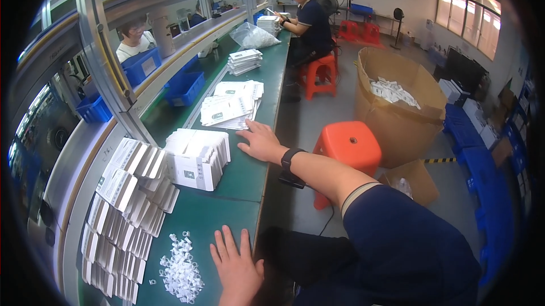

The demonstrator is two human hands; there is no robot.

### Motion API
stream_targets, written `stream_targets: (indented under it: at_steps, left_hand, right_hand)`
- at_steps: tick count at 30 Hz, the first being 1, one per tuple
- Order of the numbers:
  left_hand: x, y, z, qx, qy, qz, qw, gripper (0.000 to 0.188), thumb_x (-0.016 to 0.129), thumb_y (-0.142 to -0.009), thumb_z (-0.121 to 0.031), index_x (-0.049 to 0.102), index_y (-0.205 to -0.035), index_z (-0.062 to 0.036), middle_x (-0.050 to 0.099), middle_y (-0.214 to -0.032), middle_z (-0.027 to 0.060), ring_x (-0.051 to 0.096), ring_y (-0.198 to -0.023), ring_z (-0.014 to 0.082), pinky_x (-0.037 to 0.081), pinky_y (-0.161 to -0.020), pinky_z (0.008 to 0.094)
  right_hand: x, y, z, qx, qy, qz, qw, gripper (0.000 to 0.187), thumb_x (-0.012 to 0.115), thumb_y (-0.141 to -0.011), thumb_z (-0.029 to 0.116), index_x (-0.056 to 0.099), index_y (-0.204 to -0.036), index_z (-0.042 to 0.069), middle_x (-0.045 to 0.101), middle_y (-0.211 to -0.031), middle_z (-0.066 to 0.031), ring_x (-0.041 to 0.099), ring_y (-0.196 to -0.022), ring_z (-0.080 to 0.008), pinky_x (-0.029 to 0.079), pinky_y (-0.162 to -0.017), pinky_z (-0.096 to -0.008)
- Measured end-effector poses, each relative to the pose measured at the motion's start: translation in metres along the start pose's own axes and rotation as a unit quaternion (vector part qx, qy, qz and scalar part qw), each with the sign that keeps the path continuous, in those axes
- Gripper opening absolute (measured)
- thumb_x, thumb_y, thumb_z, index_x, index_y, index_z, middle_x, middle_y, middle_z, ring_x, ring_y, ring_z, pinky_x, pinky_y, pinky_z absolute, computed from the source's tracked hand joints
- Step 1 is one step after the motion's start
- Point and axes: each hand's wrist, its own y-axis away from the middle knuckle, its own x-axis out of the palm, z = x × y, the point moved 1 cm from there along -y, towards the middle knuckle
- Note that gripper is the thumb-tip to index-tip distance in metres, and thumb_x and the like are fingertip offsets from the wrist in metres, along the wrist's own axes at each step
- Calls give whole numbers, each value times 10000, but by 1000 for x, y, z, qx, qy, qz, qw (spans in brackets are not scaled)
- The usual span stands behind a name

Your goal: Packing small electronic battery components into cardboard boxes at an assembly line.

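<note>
My left hand (pixel 238 269) lies flat on the green bench top (pixel 213 209), fingers spread and holding nothing. Beside its fingers is a loose heap of small white plastic clips (pixel 183 269). My right hand (pixel 261 141), with a dark band on the wrist, reaches farther up the bench, thumb and fingers apart. Its fingertips are at the near right edge of a pile of flat white printed cartons (pixel 230 107); whether they press on it I cannot tell. Just left of that hand a block of white cartons (pixel 197 158) stands on edge. Fanned rows of cartons (pixel 125 215) line the left side.
A metal shelf frame (pixel 102 39) with blue bins (pixel 184 87) runs along the left. Farther up are another carton stack (pixel 245 61) and a clear bag (pixel 254 36). One co-worker sits at the far end, another behind the shelf. Right stand a red stool (pixel 352 144) and a large cardboard box (pixel 392 127).
</note>
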Motion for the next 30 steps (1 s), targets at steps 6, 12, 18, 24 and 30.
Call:
stream_targets:
  at_steps: [6, 12, 18, 24, 30]
  left_hand:
    - [-1, -1, 0, 5, -3, 10, 1000, 853, 773, -719, -309, 409, -1445, -47, 201, -1539, 325, 163, -1440, 492, 159, -1140, 623]
    - [0, -1, -1, 6, 0, 4, 1000, 871, 773, -727, -307, 384, -1458, -37, 189, -1546, 319, 145, -1449, 485, 154, -1143, 614]
    - [1, 0, 0, 7, 0, -1, 1000, 885, 776, -731, -306, 366, -1467, -32, 180, -1552, 315, 135, -1455, 476, 147, -1147, 603]
    - [-1, -1, 0, 3, -1, 8, 1000, 880, 774, -736, -304, 367, -1466, -31, 182, -1551, 314, 133, -1457, 474, 143, -1148, 602]
    - [-1, 0, -1, 3, -5, 11, 1000, 876, 773, -739, -305, 367, -1465, -33, 178, -1553, 310, 130, -1459, 467, 137, -1153, 595]
  right_hand:
    - [2, 0, 0, 5, 1, -4, 1000, 458, 583, -902, 407, 619, -1290, 167, 403, -1474, -230, 365, -1370, -372, 261, -1131, -462]
    - [-2, 1, -1, 10, 3, 2, 1000, 463, 583, -902, 410, 615, -1298, 172, 398, -1478, -228, 355, -1374, -378, 259, -1129, -462]
    - [-3, 1, 1, 17, 0, 6, 1000, 477, 576, -888, 425, 629, -1292, 177, 397, -1487, -219, 356, -1380, -357, 252, -1134, -447]
    - [-2, 1, 1, 19, -4, 3, 1000, 473, 580, -884, 424, 637, -1282, 176, 397, -1488, -216, 355, -1381, -354, 252, -1134, -443]
    - [-2, 1, 1, 19, -12, -6, 1000, 471, 587, -879, 425, 644, -1268, 167, 403, -1482, -218, 364, -1372, -353, 252, -1133, -443]
